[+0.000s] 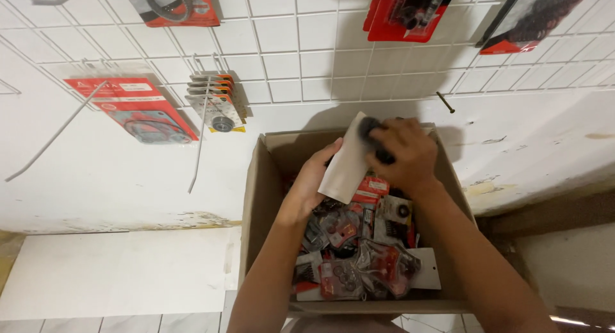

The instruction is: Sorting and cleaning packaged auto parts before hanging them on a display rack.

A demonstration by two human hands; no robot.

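Both forearms reach into the cardboard box (pixel 256 198) of packaged parts (pixel 359 256). My left hand (pixel 314 179) steadies a white-backed packet (pixel 346 163) above the box's far end, fingers against its edge; my right hand (pixel 403 157) clamps its dark top.

White wall (pixel 77 173) with wire grid rack (pixel 307 51), scuffed paint, pale tiled floor (pixel 128 323) below.

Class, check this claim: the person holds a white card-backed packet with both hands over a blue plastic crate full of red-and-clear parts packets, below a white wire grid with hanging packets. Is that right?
Not quite. The container is a brown cardboard box, not a blue plastic crate. The head view shows the left hand and right hand holding the white card-backed packet over it, below the wire grid.
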